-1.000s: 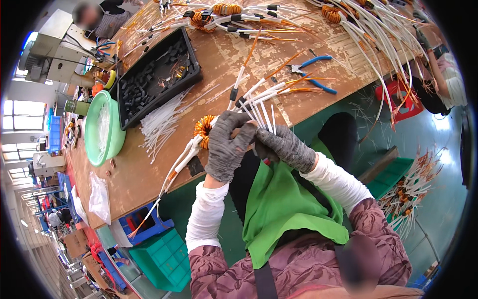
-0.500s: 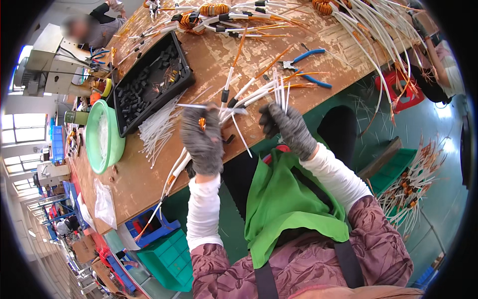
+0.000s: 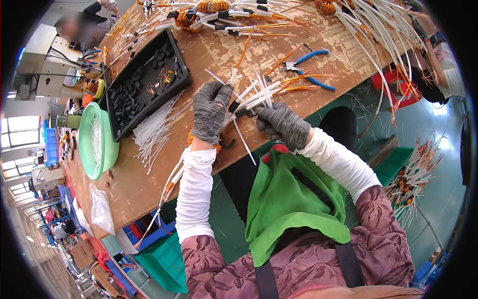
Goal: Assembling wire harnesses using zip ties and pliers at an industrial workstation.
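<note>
Two-handed work at the white lead bundle (image 3: 247, 105)

Bundle location: on the worn brown table (image 3: 142, 194), close to its near edge; copper ends fan toward the cutters. Orange-wound coil (image 3: 217, 148) mostly hidden by the left forearm. Black sleeve (image 3: 234, 106) sits on the leads between the hands.

Left hand (image 3: 210, 110): grey glove, fingers curled, tips at the leads and beside a slanting thin strip (image 3: 214, 76); cannot tell whether they have hold of either.

Right hand (image 3: 284, 122): grey glove, fingers closed around several thin white strips (image 3: 269, 99), which poke up past the knuckles.

Surroundings: blue-handled cutters (image 3: 318, 54) lie open beyond the right hand. Black tray (image 3: 155, 109) of short black sleeves stands to the left, loose white strips (image 3: 157, 132) just beside it, green bowl (image 3: 110, 154) farther left.
</note>
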Demonstrator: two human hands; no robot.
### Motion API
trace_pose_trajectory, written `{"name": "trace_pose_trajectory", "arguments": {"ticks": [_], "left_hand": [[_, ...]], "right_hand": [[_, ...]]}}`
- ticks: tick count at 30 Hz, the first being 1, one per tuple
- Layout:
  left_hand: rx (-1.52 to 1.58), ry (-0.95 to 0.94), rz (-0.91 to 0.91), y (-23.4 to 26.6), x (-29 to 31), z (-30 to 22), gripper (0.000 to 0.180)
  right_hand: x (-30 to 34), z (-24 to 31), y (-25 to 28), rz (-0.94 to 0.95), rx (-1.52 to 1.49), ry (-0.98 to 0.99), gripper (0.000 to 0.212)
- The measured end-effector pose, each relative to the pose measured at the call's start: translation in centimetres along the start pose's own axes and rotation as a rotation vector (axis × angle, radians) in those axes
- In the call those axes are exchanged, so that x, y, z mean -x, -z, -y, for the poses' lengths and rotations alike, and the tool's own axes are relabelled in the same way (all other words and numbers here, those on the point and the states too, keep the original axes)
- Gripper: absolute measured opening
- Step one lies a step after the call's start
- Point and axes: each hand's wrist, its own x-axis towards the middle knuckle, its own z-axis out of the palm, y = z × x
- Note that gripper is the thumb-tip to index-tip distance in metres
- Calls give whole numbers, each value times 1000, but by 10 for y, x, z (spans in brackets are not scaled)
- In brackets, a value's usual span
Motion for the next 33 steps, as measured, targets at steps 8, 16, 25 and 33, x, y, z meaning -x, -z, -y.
{"name": "trace_pose_trajectory", "arguments": {"ticks": [8, 16, 25, 33], "left_hand": [[70, 37, -57, -3, 9, 11, 16], [445, 56, 6, -3, 50, -21, 15], [222, -77, 48, -9, 65, -21, 15], [-211, -443, -299, -26, 51, 1, 17]], "right_hand": [[-12, -7, 3, -144, 628, 272, 22], [2, 1, -8, -133, 460, 138, 18], [7, 1, -5, -25, 119, -21, 14], [3, 1, -1, 12, 57, -46, 15]]}}
